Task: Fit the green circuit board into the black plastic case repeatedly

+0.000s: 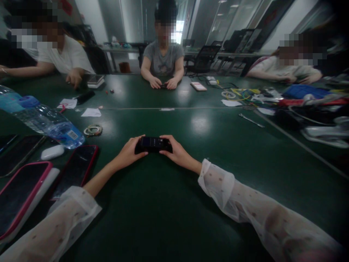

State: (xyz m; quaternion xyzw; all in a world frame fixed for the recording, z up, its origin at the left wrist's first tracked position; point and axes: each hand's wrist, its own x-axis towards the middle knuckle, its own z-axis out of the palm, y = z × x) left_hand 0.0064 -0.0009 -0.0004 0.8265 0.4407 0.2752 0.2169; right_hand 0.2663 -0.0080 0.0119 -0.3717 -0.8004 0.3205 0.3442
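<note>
A small black device with a dim screen point(153, 145) lies level at the middle of the table, its screen side showing white marks. At its left end, my left hand point(131, 151) is closed around it, thumb along the near edge and fingers on the far side. My right hand point(177, 150) grips the opposite end in the same way. Whether the device's underside touches the table I cannot tell. A beaded bracelet point(93, 130) lies beyond my left hand, to its left.
Phones, one a red-edged phone point(75, 169), a white earbud case point(52, 152) and a plastic water bottle point(58, 127) lie at left. A wrench point(251, 120) is at right, near cables point(240, 94) and metal parts. Several people sit around the green table point(174, 211).
</note>
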